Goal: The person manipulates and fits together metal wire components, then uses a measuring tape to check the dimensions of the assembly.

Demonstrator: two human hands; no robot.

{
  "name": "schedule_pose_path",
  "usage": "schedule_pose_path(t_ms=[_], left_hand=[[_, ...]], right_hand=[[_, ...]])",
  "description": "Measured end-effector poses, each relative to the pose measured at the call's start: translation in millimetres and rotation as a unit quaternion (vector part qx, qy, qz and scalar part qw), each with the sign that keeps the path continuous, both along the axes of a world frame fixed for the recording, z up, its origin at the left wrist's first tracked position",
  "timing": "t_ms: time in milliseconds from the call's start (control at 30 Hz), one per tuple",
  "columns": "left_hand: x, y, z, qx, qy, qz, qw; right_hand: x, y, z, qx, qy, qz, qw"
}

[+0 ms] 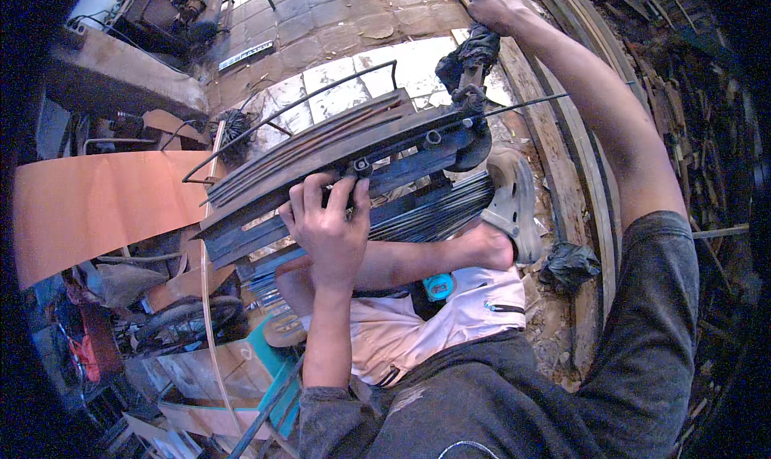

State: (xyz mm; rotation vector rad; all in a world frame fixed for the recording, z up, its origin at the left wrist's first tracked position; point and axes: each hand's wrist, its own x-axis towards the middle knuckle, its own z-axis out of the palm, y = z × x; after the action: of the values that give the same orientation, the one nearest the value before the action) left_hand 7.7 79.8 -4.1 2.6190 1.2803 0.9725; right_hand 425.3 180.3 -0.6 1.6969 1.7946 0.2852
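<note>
My left hand is closed, its fingers curled over the long dark metal bench beside a short round peg. What the fingertips pinch there is hidden. Stretched out to the far right, my right hand grips the end of a lever partly wrapped in black plastic. The lever's near end joins the right end of the bench. A thin dark rod sticks out to the right from beneath this joint. Several metal bars lie lengthwise along the bench's far side.
A bundle of thin rods lies between the bench and my bent leg. Wooden planks run along the right, with a crumpled black bag beside them. An orange-brown sheet and a bicycle wheel are at left.
</note>
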Motion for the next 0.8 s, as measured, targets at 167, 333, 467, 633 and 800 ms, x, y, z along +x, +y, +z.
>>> schedule_pose_path(t_ms=[167, 333, 467, 633, 800], left_hand=[[2.5, 0.3, 2.4, 0.001, -0.005, -0.008, 1.0], [-0.6, 1.9, 0.8, 0.017, -0.013, -0.016, 1.0], [-1.6, 2.2, -2.2, 0.016, -0.016, -0.02, 1.0], [0.3, 2.0, -2.6, 0.03, -0.024, -0.021, 0.999], [-5.8, 2.6, -1.1, 0.027, -0.022, -0.014, 0.999]], right_hand=[[25.3, -11.4, -15.5, 0.078, 0.064, 0.019, 0.995], [34.8, -20.1, -27.3, 0.121, 0.116, 0.004, 0.986], [42.3, -29.2, -33.0, 0.15, 0.144, -0.025, 0.978], [58.2, -54.6, -39.9, 0.162, 0.144, -0.037, 0.975], [36.7, -75.4, -25.7, 0.162, 0.117, -0.022, 0.979]])
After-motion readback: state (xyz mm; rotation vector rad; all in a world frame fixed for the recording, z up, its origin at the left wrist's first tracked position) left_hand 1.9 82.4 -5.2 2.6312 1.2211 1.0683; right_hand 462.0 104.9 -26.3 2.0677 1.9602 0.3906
